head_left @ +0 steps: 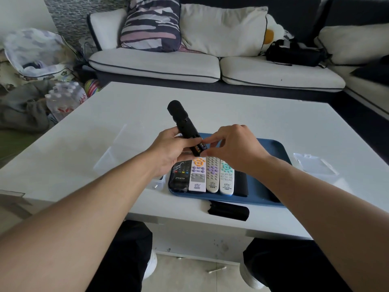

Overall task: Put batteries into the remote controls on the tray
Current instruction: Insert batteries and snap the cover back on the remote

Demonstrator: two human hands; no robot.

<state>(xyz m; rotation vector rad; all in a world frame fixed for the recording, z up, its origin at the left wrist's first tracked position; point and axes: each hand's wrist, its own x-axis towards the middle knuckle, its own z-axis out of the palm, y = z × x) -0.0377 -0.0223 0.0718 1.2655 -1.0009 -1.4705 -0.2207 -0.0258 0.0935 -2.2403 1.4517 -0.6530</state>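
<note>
Above the blue tray (271,148), the left hand (168,150) grips a black microphone (184,125) while the right hand (235,148) pinches a battery (199,148) in its open end.

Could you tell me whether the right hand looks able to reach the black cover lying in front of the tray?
Probably yes: the cover lies bare on the table's near edge, nothing on it, though the right hand is busy at the microphone.
</note>
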